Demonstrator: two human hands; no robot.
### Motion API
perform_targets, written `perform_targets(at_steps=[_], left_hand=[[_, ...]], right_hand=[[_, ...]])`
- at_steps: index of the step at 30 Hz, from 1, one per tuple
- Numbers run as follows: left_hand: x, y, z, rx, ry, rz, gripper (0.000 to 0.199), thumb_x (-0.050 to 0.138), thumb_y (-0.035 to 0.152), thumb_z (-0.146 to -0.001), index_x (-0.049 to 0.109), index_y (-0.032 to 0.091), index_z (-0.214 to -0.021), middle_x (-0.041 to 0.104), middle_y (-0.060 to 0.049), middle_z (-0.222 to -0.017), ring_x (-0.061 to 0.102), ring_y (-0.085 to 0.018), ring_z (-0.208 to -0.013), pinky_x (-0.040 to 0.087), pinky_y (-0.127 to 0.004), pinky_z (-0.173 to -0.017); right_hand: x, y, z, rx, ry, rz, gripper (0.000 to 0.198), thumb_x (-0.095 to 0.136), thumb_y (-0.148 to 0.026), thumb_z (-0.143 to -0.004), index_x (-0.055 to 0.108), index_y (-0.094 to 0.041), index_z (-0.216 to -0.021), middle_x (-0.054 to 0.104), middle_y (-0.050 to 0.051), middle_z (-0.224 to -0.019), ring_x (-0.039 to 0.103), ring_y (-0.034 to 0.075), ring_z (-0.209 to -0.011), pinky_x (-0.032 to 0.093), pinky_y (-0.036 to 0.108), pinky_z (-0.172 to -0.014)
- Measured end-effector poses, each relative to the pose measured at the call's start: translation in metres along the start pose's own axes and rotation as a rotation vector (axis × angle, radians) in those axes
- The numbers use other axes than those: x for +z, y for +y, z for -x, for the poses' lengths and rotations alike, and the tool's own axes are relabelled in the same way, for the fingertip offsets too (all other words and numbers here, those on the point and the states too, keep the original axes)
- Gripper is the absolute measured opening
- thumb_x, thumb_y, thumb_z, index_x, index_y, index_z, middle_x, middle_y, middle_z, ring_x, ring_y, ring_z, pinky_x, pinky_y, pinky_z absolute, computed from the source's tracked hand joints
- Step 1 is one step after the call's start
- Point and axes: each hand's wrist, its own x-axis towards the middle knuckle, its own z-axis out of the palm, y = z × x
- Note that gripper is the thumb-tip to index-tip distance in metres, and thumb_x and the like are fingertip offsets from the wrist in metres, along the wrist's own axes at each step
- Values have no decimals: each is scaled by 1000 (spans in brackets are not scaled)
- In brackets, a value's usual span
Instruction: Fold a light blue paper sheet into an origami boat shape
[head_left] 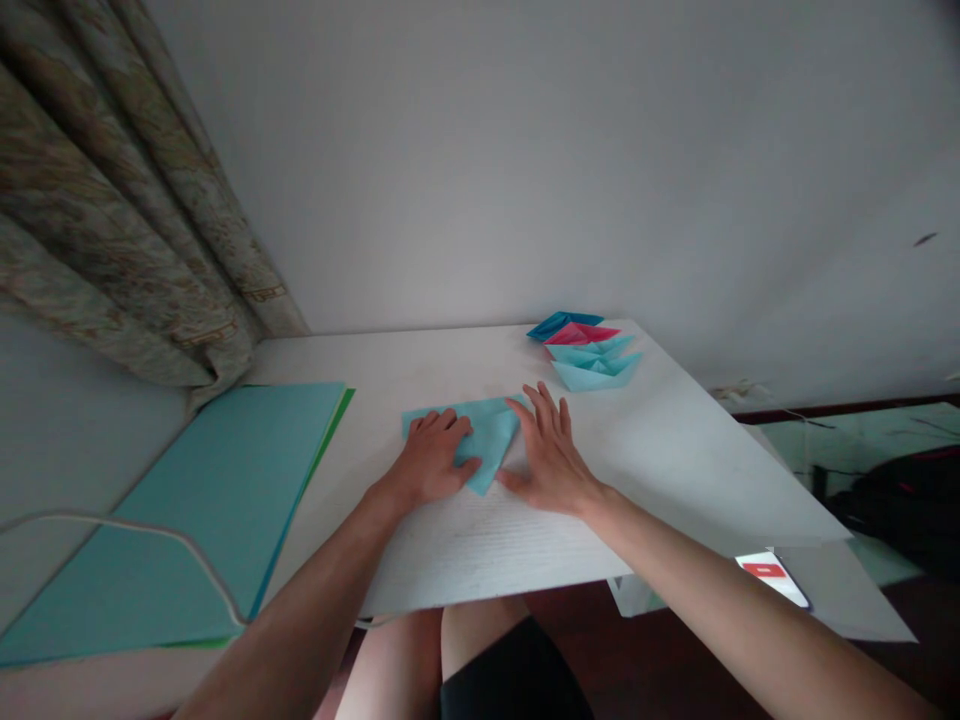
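A light blue sheet of folded paper [487,432] lies on the white table, roughly triangular, with one corner pointing toward me. My left hand [435,455] rests on its left part, palm down, fingers slightly bent and thumb held apart. At the right edge of the paper is my right hand [551,455], its fingers spread and its thumb near the lower right edge. The index finger of that hand reaches the paper's upper right corner. Part of the paper is hidden under my left hand.
Several folded paper boats, among them a dark blue boat [562,324], a pink boat [583,334] and a light blue boat [598,373], stand at the back right. Large coloured sheets [247,480] lie at left, crossed by a white cable [172,535]. A phone [772,577] sits at right.
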Motion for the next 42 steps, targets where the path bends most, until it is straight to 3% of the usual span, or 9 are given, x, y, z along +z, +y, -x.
perform_targets(at_steps=[5, 18, 24, 26, 28, 30, 32, 36, 42], left_hand=[[0, 1, 0, -15, -3, 5, 31, 62, 37, -79, 59, 22, -106, 59, -7, -106, 53, -28, -102, 38, -41, -86], [0, 1, 0, -15, -4, 5, 34, 63, 38, -79, 60, 21, -108, 59, -7, -107, 52, -28, -103, 38, -42, -88], [2, -2, -1, -11, 3, 22, 34, 64, 38, -78, 60, 21, -108, 59, -7, -106, 53, -28, -102, 37, -42, -88], [2, -2, 0, -4, 4, 29, 33, 63, 38, -79, 59, 21, -107, 59, -7, -105, 52, -27, -102, 37, -42, -88], [2, -3, 0, 10, 1, 40, 32, 62, 39, -81, 59, 20, -107, 58, -7, -105, 52, -27, -102, 37, -41, -88], [1, -3, 1, 22, -6, 52, 32, 62, 38, -81, 58, 20, -107, 58, -7, -105, 52, -27, -103, 37, -42, -89], [1, -4, 1, 17, -10, 62, 32, 63, 37, -80, 57, 20, -107, 59, -7, -106, 52, -27, -104, 37, -42, -90], [3, -5, 0, -10, -8, 95, 33, 64, 36, -79, 54, 19, -106, 61, -7, -108, 52, -28, -105, 37, -43, -91], [6, -8, 0, -30, -1, 153, 47, 66, 36, -77, 49, 18, -117, 58, -10, -120, 51, -30, -113, 34, -44, -99]], right_hand=[[6, -8, -1, 46, -17, -36, 95, 59, -60, -76, 19, -9, -146, 14, 25, -154, -3, 38, -146, 8, 63, -113], [12, -12, -5, -23, -151, -39, 107, 58, -69, -74, 16, -3, -147, -3, 32, -155, -12, 43, -143, 3, 69, -109], [13, -13, -4, -34, -180, -113, 131, 69, -74, -55, 7, -8, -150, -7, 28, -156, -13, 44, -143, 2, 69, -109], [12, -10, -6, -12, -140, -158, 120, 64, -74, -64, 9, -10, -150, 0, 25, -158, -8, 41, -145, 6, 67, -111], [11, -6, -13, 54, -56, -164, 87, 52, -61, -83, 21, -13, -148, 16, 21, -157, 2, 37, -146, 8, 65, -112], [10, -3, -23, 102, -1, -117, 53, 42, -44, -93, 40, -17, -139, 41, 16, -146, 22, 34, -142, 5, 66, -111], [11, -3, -33, 96, -18, -45, 36, 43, -36, -93, 58, -20, -121, 60, 12, -123, 45, 30, -125, -1, 67, -110], [13, -10, -47, 100, -41, 18, 22, 52, -33, -88, 68, -19, -93, 68, 7, -97, 55, 27, -104, 4, 62, -111], [18, -11, -51, 122, -88, -23, 16, 54, -24, -84, 69, -20, -88, 71, 5, -92, 55, 25, -101, 17, 52, -106]])
